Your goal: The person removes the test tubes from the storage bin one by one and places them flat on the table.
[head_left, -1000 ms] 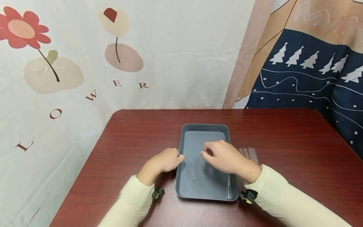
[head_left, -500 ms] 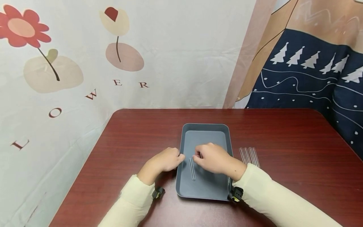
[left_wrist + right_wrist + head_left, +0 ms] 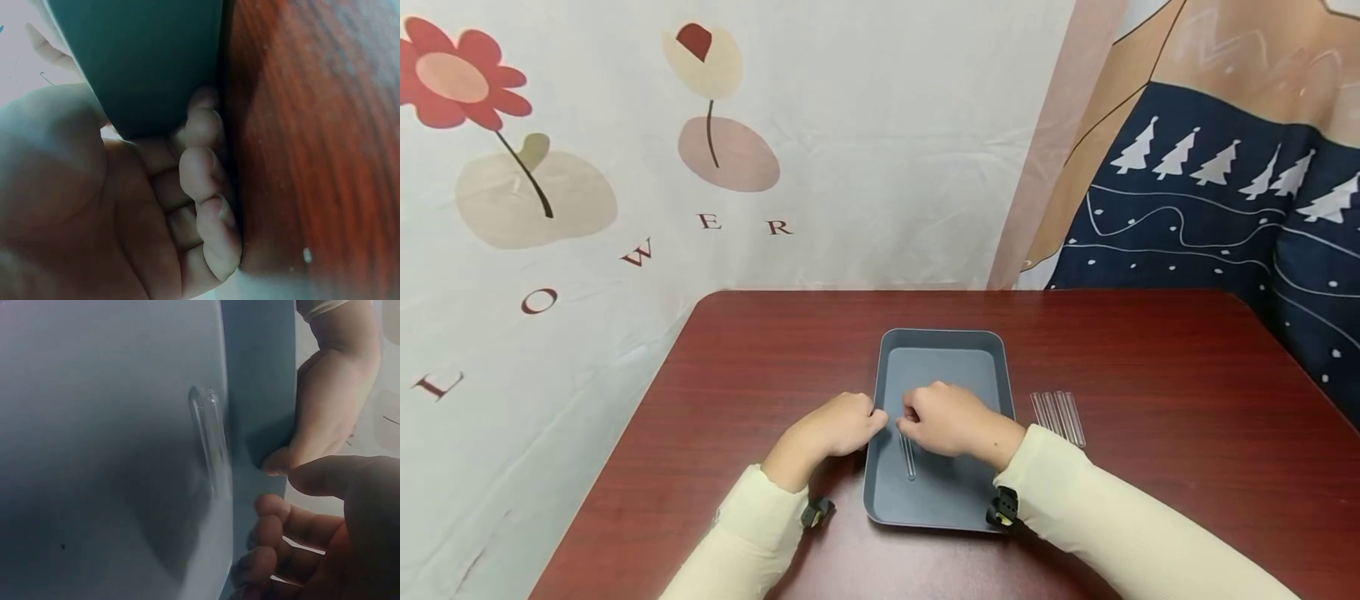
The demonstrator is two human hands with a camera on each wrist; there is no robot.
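Observation:
A grey rectangular tray (image 3: 936, 508) lies on the table. My left hand (image 3: 841, 423) grips its left rim; in the left wrist view the curled fingers (image 3: 206, 175) bear on the outer wall, and in the right wrist view the thumb (image 3: 278, 461) hooks over the inside. One clear glass test tube (image 3: 211, 440) rests on the tray floor close to that left wall. My right hand (image 3: 947, 421) hovers above the tube's far end, which it hides in the head view. Its fingers are loosely bent, thumb and fingertips apart, with nothing between them.
On the dark red wooden table (image 3: 1187, 400), several clear glass tubes (image 3: 1058, 418) lie side by side, right of the tray. A flowered cloth (image 3: 880, 167) and a navy tree-print cloth (image 3: 1187, 208) hang behind. Small black cameras sit at both wrists.
My right hand has moved left across the tray to the test tube. Its wrist now covers the tube seen earlier along the tray's right wall. The left hand stays on the rim.

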